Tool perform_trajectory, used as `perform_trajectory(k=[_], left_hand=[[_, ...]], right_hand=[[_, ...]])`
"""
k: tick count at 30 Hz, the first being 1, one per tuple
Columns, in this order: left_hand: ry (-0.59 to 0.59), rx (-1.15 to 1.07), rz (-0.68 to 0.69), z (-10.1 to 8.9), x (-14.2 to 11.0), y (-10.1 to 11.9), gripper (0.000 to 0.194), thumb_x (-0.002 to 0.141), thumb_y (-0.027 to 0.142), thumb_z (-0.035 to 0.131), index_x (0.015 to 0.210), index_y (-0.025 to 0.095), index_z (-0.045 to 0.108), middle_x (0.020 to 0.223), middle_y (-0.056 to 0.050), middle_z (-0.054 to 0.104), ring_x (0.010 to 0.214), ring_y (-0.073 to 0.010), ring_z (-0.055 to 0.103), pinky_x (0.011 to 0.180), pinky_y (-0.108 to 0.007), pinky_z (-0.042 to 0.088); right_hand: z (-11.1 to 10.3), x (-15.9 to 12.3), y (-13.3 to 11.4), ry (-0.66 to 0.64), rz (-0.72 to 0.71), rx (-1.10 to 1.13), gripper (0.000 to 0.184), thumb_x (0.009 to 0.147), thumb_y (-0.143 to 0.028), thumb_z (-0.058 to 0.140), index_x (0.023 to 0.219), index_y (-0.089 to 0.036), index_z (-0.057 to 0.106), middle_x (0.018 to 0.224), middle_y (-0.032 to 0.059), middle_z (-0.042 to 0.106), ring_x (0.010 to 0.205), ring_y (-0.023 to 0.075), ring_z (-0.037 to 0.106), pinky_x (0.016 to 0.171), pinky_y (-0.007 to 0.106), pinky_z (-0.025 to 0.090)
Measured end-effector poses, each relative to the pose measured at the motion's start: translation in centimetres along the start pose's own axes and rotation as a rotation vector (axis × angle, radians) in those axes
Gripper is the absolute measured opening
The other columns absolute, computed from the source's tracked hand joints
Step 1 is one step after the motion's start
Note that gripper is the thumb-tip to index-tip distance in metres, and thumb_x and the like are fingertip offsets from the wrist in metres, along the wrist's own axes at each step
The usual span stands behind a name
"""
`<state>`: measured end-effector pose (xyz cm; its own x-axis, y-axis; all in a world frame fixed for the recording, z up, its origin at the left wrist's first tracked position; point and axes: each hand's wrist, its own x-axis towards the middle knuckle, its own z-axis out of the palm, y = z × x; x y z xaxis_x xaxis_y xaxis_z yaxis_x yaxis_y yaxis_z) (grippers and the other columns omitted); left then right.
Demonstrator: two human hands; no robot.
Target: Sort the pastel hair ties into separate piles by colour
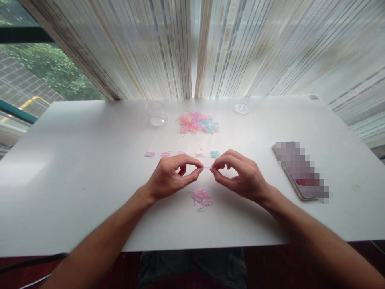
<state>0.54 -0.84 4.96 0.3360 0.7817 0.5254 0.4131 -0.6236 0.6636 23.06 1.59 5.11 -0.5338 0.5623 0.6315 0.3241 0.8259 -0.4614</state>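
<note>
Between my two hands a thin pale pink rubber band is pulled straight. One end is pinched between the thumb and forefinger of my left hand; the other end is pinched the same way by my right hand. Just beyond them lies a row of small colour-sorted groups: purple bands, coral pink bands, light pink bands, cream bands and blue bands. Nearer me sits a small mixed pile of bands, mostly pink.
A larger heap of mixed pastel bands lies toward the back of the white table. Left of it stands a clear plastic container; a clear round lid is to the right. A phone, partly pixelated, rests at the right.
</note>
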Motion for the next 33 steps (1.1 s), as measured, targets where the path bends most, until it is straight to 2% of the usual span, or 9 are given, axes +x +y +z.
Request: perform_trajectory(k=[33], left_hand=[[0.019,0.044,0.018,-0.11,-0.07,-0.30,0.006,0.089,0.019,0.071,0.090,0.016,0.076,0.076,-0.002,0.076,0.049,-0.0063,0.047,0.049,-0.021,0.043]], right_hand=[[-0.10,0.02,-0.03,0.003,0.019,-0.005,0.007,0.093,-0.014,0.062,0.089,-0.019,0.065,0.074,0.0020,0.064,0.066,0.0143,0.061,0.059,0.027,0.052]])
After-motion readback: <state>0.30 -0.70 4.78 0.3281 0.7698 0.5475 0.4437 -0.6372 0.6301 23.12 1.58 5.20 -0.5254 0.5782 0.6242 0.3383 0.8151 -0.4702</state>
